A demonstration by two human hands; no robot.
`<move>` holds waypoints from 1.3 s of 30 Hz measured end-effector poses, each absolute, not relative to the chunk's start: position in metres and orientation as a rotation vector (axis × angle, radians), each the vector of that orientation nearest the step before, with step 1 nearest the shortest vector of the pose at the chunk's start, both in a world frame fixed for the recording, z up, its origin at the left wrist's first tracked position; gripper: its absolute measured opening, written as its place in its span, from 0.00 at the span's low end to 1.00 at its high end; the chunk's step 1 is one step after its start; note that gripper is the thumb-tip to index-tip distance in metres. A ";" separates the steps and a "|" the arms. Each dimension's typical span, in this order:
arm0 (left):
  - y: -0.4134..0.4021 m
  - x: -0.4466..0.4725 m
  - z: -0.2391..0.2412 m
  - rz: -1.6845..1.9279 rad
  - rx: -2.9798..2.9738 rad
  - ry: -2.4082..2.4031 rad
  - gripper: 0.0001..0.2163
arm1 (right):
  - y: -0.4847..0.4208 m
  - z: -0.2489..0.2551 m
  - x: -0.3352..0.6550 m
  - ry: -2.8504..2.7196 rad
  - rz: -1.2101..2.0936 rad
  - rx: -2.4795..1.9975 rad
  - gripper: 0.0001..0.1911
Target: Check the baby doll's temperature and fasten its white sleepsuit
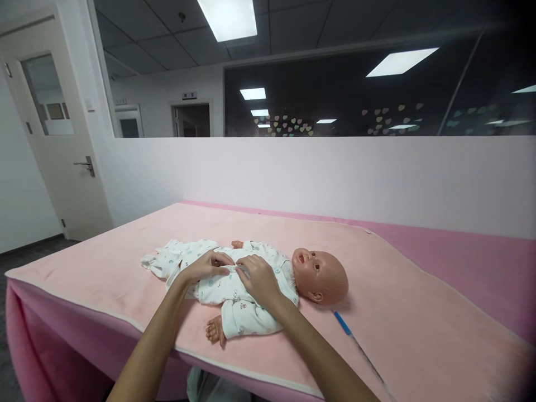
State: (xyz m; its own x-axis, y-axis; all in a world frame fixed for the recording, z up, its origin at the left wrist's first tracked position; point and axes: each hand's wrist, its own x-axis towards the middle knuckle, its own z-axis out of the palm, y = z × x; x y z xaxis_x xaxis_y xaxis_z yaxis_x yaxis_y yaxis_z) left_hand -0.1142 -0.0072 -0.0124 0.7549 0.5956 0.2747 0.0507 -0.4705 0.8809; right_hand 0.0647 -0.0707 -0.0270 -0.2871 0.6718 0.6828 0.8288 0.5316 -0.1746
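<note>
A baby doll (320, 274) lies on its back on a pink blanket (109, 268), head to the right. It wears a white printed romper (218, 287). My left hand (207, 265) and my right hand (259, 279) rest on the doll's chest. The fingertips of both pinch the front edge of the romper where they meet, near its middle seam. The doll's near arm (218, 329) sticks out toward me, and its far hand (237, 244) shows beyond the body.
A blue-tipped thin stick (355, 341), maybe a thermometer, lies on the blanket right of the doll. The table (481, 262) is covered in darker pink cloth. A white half wall with a dark window stands behind. A white door (54, 134) is at left.
</note>
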 end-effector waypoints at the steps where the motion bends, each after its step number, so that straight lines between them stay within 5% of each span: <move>1: -0.007 -0.114 -0.012 0.701 1.973 0.494 0.10 | -0.071 -0.027 0.065 -2.046 -0.276 -1.212 0.06; 39: -0.011 -0.112 -0.013 0.750 1.694 0.469 0.14 | -0.066 -0.033 0.064 -2.034 -0.347 -1.219 0.06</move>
